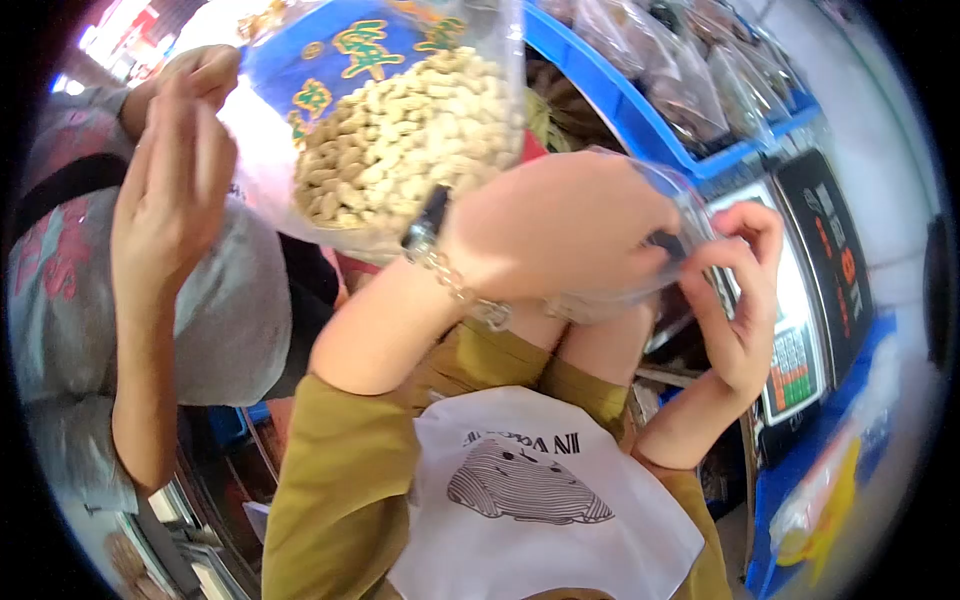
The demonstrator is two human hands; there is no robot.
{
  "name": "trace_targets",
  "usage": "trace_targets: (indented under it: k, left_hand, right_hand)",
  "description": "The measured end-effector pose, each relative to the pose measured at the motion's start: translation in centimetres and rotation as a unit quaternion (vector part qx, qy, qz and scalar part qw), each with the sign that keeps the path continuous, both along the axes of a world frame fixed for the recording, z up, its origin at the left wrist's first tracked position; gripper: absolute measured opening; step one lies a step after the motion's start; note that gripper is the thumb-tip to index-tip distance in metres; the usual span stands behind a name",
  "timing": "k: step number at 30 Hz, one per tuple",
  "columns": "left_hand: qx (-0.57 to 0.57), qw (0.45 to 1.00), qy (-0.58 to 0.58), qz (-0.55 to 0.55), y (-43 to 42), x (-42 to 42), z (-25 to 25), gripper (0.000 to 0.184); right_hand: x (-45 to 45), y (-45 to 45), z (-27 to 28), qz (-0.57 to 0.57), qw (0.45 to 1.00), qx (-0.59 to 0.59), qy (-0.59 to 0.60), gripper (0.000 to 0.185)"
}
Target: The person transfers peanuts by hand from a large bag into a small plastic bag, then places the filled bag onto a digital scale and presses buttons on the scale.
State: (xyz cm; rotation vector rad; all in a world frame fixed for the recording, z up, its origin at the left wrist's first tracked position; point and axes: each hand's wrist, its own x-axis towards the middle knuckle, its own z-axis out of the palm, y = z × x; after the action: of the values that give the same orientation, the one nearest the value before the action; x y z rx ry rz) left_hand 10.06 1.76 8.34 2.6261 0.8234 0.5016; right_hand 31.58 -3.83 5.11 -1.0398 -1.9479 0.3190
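Clear bag: in the head view, crumpled film is seen in front of the torso, around the left hand's fingers and out to the right hand's fingertips.
Left hand: back turned to camera, fingers bent at the film; grip vs. insertion can't be told.
Right hand: film edge looks pinched between thumb and fingers; hands kept apart, close, bridged by film.
Bag axis: judged to run crosswise, left hand to right; which end is the mouth can't be confirmed.
Film risk: could be torn or let slip if pulled unevenly, being thin and slick.
Nut bag: just beside the left forearm; could be knocked and spilled by an elbow swing.
Bracelet: film could be snagged on its links.
Scale: near the right hand; could be bumped.
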Motion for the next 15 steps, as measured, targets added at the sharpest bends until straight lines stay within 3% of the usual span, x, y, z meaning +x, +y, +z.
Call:
trace_targets:
  k: [2,5,11,15]
  left_hand:
    - [-0.011,0.999,-0.013,0.037,-1.1,-0.1,1.4,0.024]
    - [0.106,0.953,-0.282,0.032,-2.0,-0.2,0.6,0.013]
    - [0.304,0.895,-0.281,0.164,-3.8,-6.0,2.7,0.020]
    - [0.316,0.855,-0.293,0.288,-3.5,-7.6,4.9,0.016]
  right_hand:
    - [-0.3,0.0,-0.3,-0.021,1.000,-0.005,0.017,0.014]
    - [-1.0,0.0,-0.7,-0.034,0.998,-0.012,0.048,0.017]
    - [-1.2,0.7,-1.8,-0.017,0.996,-0.004,0.087,0.017]
    - [-2.0,1.1,-2.3,-0.010,0.994,0.001,0.113,0.016]
